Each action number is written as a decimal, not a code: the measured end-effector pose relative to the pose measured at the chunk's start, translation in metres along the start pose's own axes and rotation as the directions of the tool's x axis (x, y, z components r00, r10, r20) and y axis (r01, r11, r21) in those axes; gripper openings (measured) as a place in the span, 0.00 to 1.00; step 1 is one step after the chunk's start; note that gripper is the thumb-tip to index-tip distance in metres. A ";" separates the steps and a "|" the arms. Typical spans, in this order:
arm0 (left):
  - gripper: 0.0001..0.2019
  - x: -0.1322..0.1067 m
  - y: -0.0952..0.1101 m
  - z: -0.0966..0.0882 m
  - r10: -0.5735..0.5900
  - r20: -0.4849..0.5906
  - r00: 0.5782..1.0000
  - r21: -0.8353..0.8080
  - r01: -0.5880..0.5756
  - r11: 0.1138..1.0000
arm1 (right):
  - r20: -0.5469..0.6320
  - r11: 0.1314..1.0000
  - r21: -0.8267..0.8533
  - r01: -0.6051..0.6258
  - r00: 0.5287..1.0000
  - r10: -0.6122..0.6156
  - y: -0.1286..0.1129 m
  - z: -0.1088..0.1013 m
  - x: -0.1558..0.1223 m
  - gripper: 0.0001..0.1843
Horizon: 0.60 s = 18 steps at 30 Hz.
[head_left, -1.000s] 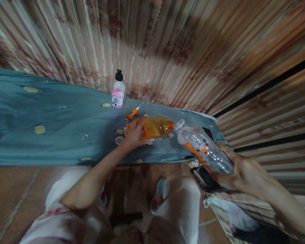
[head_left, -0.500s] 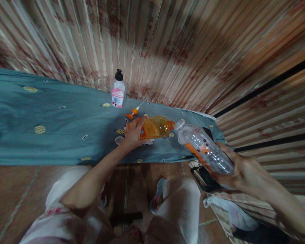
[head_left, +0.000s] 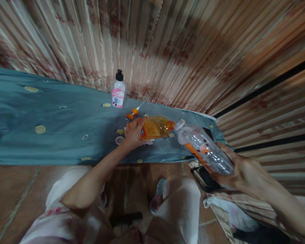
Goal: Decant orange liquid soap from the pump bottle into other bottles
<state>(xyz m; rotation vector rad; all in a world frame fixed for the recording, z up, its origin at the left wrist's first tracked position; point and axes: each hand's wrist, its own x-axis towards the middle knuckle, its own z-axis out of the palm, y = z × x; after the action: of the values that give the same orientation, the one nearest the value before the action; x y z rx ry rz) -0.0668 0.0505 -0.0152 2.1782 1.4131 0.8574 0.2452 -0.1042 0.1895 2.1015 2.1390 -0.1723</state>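
My left hand (head_left: 135, 134) grips the base end of an orange see-through bottle (head_left: 156, 128), which is tilted with its uncapped neck pointing right. My right hand (head_left: 235, 167) is wrapped round the bottom of a large clear plastic bottle (head_left: 205, 147) with an orange label. The clear bottle slants up to the left, and its mouth meets the orange bottle's mouth. Behind the left hand lies an orange pump head (head_left: 134, 112) with its thin tube. A white crumpled thing, perhaps tissue, shows partly under the orange bottle. A small round cap (head_left: 119, 140) rests beside my left wrist.
A clear bottle with a pink label and black cap (head_left: 118, 93) stands near the back edge. The long surface wears a teal cloth (head_left: 66, 115). A pleated curtain (head_left: 142, 44) hangs behind. At lower right are a dark strap (head_left: 205, 179) and a white bag (head_left: 234, 210).
Almost nothing differs. Both hands hold the two bottles mouth to mouth in nearly the same place.
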 end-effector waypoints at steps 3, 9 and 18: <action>0.50 0.000 0.000 0.000 0.001 -0.003 1.000 -0.004 -0.001 1.000 | -0.017 1.000 0.008 0.006 1.000 -0.006 0.000 0.000 0.000 0.43; 0.51 0.000 -0.001 0.001 0.019 -0.018 1.000 -0.003 -0.019 1.000 | -0.009 1.000 0.023 -0.007 1.000 0.008 -0.003 -0.004 0.001 0.42; 0.51 0.000 0.001 -0.001 0.017 -0.015 1.000 0.017 -0.017 1.000 | -0.014 0.998 0.056 0.016 1.000 -0.016 -0.004 -0.004 0.003 0.40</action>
<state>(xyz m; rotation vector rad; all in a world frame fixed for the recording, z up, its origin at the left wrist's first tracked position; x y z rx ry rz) -0.0668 0.0501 -0.0144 2.2032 1.4158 0.8733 0.2413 -0.1007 0.1929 2.1223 2.1840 -0.2238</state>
